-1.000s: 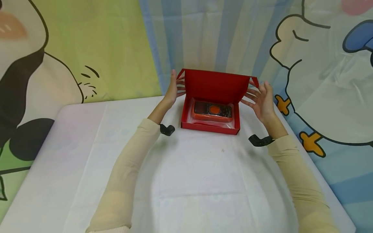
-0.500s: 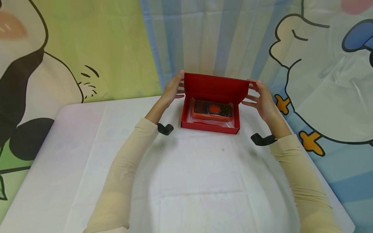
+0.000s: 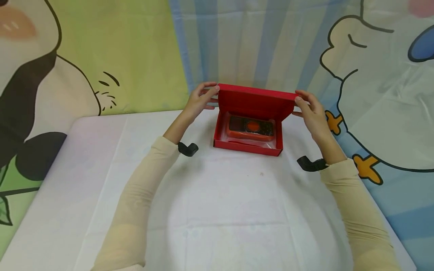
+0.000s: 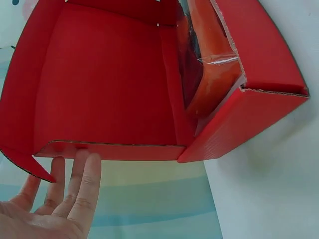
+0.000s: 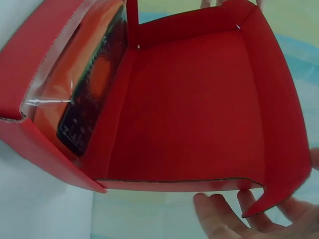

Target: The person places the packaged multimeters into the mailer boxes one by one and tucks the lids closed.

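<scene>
A red cardboard box [image 3: 249,147] stands near the table's far edge, its hinged lid [image 3: 255,101] raised at the back. Inside lies an orange-and-black multimeter [image 3: 251,130] in a clear plastic bag. My left hand [image 3: 200,99] holds the lid's left front corner, thumb at the flap, the other fingers along the side. At the opposite corner, my right hand [image 3: 313,113] pinches the lid with the thumb in front and fingers behind. The right wrist view shows fingertips [image 5: 217,204] close below the lid's side flap; in the left wrist view, fingers [image 4: 84,184] touch the other side flap.
A white cloth covers the table [image 3: 220,210]. Behind it hangs a cartoon-printed curtain [image 3: 135,56], close to the back of the lid. Black wrist cameras [image 3: 188,149] sit on both wrists, over the beige sleeves [image 3: 135,199].
Both hands have shifted from beside the lid onto its front corners, thumbs now at the edge. The lid's front flap has folded inward, and the lid tilts slightly forward. The view has shifted a little.
</scene>
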The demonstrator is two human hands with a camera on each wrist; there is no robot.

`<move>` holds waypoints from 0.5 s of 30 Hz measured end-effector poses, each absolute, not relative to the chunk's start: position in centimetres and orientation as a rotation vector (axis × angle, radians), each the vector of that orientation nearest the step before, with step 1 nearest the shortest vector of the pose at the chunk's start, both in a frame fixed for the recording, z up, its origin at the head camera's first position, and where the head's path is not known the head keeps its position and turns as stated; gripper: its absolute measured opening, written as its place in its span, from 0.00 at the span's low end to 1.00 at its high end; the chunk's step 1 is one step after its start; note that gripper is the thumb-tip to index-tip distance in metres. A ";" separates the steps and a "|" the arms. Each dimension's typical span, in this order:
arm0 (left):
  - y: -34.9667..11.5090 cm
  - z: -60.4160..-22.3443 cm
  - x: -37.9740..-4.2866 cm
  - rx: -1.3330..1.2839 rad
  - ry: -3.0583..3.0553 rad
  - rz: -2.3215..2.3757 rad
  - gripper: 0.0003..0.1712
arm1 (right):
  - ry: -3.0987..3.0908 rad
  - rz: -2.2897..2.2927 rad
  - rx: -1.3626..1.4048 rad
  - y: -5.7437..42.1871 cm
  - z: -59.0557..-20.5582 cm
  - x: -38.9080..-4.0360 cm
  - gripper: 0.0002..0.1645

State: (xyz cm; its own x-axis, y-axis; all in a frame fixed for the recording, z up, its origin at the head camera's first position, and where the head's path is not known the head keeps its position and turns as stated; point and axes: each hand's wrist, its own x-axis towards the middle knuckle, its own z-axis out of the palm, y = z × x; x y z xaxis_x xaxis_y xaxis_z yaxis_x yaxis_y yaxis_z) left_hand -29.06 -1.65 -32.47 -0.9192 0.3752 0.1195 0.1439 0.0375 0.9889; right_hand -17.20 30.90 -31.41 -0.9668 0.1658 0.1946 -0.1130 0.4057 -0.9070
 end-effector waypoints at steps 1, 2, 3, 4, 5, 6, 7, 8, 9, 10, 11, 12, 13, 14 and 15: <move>-1.7 -32.5 -29.1 0.553 2.134 1.986 0.27 | -2.408 1.582 -0.039 30.9 -31.3 -17.1 0.31; -1.7 -32.6 -29.1 0.567 2.131 1.982 0.26 | -2.406 1.578 -0.031 31.0 -31.2 -17.0 0.31; -1.7 -32.6 -29.2 0.578 2.129 1.977 0.26 | -2.410 1.576 -0.024 31.0 -31.2 -17.0 0.30; -1.8 -32.7 -29.2 0.589 2.124 1.973 0.26 | -2.420 1.575 -0.018 31.1 -31.1 -16.9 0.31; -1.8 -32.7 -29.2 0.603 2.120 1.966 0.26 | -2.431 1.575 -0.016 31.1 -31.1 -16.9 0.31; -1.9 -32.8 -29.2 0.623 2.116 1.956 0.26 | -2.451 1.562 -0.010 31.2 -31.0 -16.8 0.31; -2.0 -32.9 -29.3 0.641 2.113 1.944 0.26 | -2.478 1.543 -0.003 31.3 -31.0 -16.7 0.32; -2.1 -32.9 -29.3 0.659 2.111 1.931 0.26 | -2.505 1.526 0.009 31.4 -31.0 -16.7 0.32; -2.1 -32.9 -29.3 0.677 2.110 1.918 0.27 | -2.535 1.502 0.021 31.5 -31.0 -16.7 0.32; -2.2 -32.9 -29.3 0.696 2.110 1.906 0.27 | -2.561 1.483 0.033 31.6 -30.9 -16.6 0.32; -2.3 -33.0 -29.3 0.711 2.110 1.894 0.27 | -2.586 1.460 0.044 31.6 -30.9 -16.6 0.32; -2.4 -33.0 -29.3 0.720 2.109 1.886 0.27 | -2.612 1.432 0.056 31.7 -30.9 -16.5 0.32; -2.4 -33.0 -29.3 0.723 2.108 1.882 0.27 | -2.632 1.412 0.064 31.8 -30.9 -16.5 0.32; -2.5 -33.0 -29.3 0.723 2.107 1.880 0.27 | -2.644 1.399 0.072 31.9 -30.9 -16.5 0.32; -2.5 -33.0 -29.3 0.722 2.105 1.878 0.27 | -2.653 1.387 0.078 31.9 -30.8 -16.4 0.32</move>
